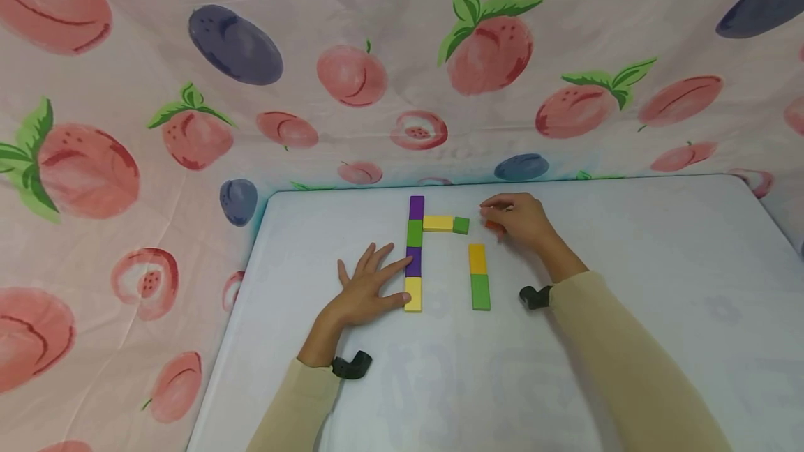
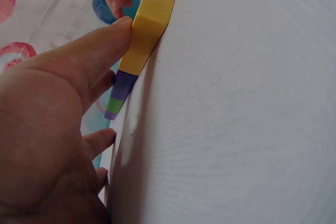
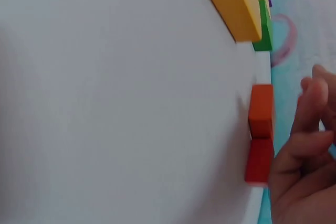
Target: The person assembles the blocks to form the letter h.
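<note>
My left hand (image 1: 364, 295) lies with spread fingers beside a column of blocks. Its index fingertip touches the lower purple block (image 1: 413, 264), and its thumb rests against the yellow block (image 1: 413, 298) at the near end. A green block (image 1: 414, 234) and another purple block (image 1: 417, 208) continue the column away from me. My right hand (image 1: 523, 220), fingers loosely bent, hovers by an orange block (image 3: 261, 111) and a red block (image 3: 259, 162), which stand end to end on the table. Nothing shows between its fingers. In the head view it partly hides these two.
From the column a yellow block (image 1: 437, 223) and a small green block (image 1: 461, 226) branch rightward. Nearer me, an orange-yellow block (image 1: 477, 259) and a green block (image 1: 480, 292) form a separate line. The white table (image 1: 659, 264) ends at a fruit-print cloth (image 1: 377, 19).
</note>
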A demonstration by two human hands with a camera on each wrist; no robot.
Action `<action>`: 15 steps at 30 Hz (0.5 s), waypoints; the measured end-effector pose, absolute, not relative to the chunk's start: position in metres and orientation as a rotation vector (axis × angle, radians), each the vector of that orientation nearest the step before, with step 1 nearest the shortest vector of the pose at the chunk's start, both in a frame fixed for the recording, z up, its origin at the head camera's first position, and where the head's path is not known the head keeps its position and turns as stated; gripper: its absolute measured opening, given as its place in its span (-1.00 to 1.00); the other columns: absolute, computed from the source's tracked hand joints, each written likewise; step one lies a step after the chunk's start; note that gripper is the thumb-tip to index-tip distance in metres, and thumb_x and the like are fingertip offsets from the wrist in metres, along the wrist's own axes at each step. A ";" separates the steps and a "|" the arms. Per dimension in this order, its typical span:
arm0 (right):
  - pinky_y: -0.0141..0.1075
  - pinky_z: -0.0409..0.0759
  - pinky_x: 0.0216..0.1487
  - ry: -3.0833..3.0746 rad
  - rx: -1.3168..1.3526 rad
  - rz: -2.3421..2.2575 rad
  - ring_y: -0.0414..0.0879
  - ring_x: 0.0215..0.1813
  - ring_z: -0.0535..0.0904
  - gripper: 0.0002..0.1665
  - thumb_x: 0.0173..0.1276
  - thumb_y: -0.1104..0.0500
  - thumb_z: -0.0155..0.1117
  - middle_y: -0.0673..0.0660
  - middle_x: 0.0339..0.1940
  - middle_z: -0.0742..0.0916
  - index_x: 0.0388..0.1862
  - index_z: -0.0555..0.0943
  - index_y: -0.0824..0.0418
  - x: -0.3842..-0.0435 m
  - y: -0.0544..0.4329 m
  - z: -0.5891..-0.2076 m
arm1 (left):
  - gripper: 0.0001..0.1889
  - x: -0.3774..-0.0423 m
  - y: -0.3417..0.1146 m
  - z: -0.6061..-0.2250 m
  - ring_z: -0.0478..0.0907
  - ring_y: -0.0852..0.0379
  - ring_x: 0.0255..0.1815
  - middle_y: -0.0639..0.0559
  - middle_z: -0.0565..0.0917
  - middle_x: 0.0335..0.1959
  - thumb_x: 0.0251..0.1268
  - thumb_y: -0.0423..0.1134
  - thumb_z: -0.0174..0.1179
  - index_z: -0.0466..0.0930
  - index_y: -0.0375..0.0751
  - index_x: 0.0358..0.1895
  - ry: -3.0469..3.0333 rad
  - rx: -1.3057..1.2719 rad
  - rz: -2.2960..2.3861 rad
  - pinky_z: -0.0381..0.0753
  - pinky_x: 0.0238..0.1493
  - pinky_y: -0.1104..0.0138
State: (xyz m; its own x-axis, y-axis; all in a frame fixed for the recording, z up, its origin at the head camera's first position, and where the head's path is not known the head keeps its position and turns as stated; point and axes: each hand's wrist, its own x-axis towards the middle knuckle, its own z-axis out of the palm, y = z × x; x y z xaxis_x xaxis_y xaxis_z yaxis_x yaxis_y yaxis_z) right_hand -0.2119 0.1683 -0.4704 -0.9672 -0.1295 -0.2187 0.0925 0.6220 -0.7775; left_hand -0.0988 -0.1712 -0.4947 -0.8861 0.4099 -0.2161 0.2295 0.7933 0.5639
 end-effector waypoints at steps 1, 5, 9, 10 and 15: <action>-0.29 0.61 -0.30 2.616 -0.026 -1.259 0.01 -0.38 0.61 -0.65 0.47 -0.06 0.32 0.20 -0.23 0.72 0.10 0.72 0.08 -0.211 0.170 -0.470 | -0.26 -0.099 -0.171 -0.495 -0.43 -0.09 0.73 0.12 -0.09 0.72 0.37 0.28 0.19 0.18 0.45 0.58 2.654 0.487 0.772 -0.72 0.35 -0.47; -0.32 0.58 -0.35 2.687 -0.005 -1.182 0.01 -0.42 0.62 -0.62 0.47 -0.07 0.32 0.20 -0.23 0.74 0.09 0.72 0.12 -0.211 0.179 -0.470 | -0.26 -0.099 -0.171 -0.496 -0.44 -0.08 0.73 0.13 -0.10 0.72 0.37 0.30 0.18 0.17 0.46 0.58 2.654 0.486 0.760 -0.72 0.35 -0.47; -0.29 0.55 -0.26 2.738 -0.014 -1.076 0.04 -0.25 0.60 -0.55 0.44 -0.09 0.34 0.21 -0.19 0.74 0.12 0.71 0.17 -0.211 0.185 -0.474 | -0.26 -0.099 -0.171 -0.495 -0.43 -0.08 0.73 0.13 -0.10 0.72 0.36 0.30 0.18 0.17 0.47 0.58 2.655 0.485 0.761 -0.72 0.36 -0.47; -0.28 0.53 -0.24 2.751 -0.023 -1.053 0.06 -0.20 0.58 -0.53 0.43 -0.09 0.35 0.22 -0.18 0.74 0.13 0.71 0.18 -0.211 0.186 -0.475 | -0.26 -0.099 -0.171 -0.495 -0.43 -0.09 0.73 0.13 -0.10 0.72 0.36 0.30 0.18 0.17 0.47 0.58 2.656 0.485 0.762 -0.72 0.36 -0.47; -0.23 0.46 -0.17 2.781 -0.059 -0.989 0.09 -0.10 0.51 -0.51 0.41 -0.07 0.36 0.24 -0.17 0.71 0.16 0.71 0.22 -0.209 0.189 -0.478 | -0.26 -0.099 -0.171 -0.494 -0.43 -0.10 0.73 0.12 -0.09 0.72 0.36 0.29 0.19 0.18 0.45 0.58 2.655 0.484 0.774 -0.73 0.35 -0.47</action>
